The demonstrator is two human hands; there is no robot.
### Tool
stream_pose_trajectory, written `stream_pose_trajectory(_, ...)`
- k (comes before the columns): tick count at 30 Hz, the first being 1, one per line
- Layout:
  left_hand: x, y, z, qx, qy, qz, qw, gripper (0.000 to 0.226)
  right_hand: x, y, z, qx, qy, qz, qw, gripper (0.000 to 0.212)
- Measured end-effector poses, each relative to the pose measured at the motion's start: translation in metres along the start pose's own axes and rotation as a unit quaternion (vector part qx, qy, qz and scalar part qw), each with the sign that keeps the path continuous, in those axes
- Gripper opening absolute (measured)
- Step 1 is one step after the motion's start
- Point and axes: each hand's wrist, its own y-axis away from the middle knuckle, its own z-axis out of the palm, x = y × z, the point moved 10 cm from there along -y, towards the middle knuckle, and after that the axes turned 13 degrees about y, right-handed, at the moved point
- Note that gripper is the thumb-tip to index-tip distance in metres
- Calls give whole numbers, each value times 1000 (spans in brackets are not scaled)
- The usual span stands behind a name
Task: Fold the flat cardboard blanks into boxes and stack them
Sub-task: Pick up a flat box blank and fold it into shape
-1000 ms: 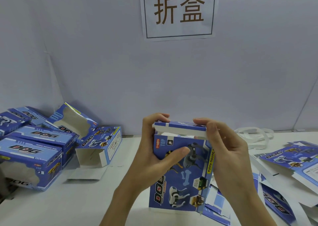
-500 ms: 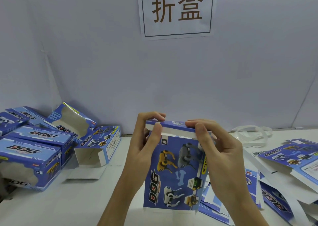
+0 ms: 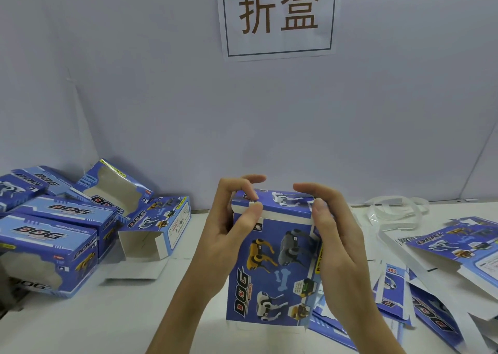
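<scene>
Box (image 3: pixel 272 262) upright on bench (image 3: pixel 113 324) – top lid now folded further down than a second ago. Left hand (image 3: pixel 229 235) and right hand (image 3: pixel 334 243) pinch its top corners – tuck-in nearly complete; stacking follows.

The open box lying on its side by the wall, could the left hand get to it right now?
Probably not at once: the left hand is busy holding the upright box. But the open box lies on that side, with only bare table between.
</scene>
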Motion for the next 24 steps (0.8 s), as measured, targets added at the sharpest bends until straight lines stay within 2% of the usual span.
stream_pose_trajectory(5, 9, 2, 9, -31, 7, 38, 999, 24, -4, 2, -7, 62, -5, -6, 998, 46)
stream_pose_trajectory(12, 14, 3, 18, -38, -21, 66, 997, 21, 4, 2, -18, 95, -1, -4, 995, 39)
stream_pose_trajectory(16, 14, 5, 21, -58, -41, 69, 995, 23, 7, 3, -18, 100, -23, 1, 995, 41)
stream_pose_trajectory(19, 13, 6, 20, -72, -98, 86, 989, 27, 10, 5, -14, 97, -30, 5, 995, 37)
stream_pose_trajectory(24, 13, 6, 17, -59, -73, 77, 993, 22, 20, 1, -14, 67, -36, 45, 996, 39)
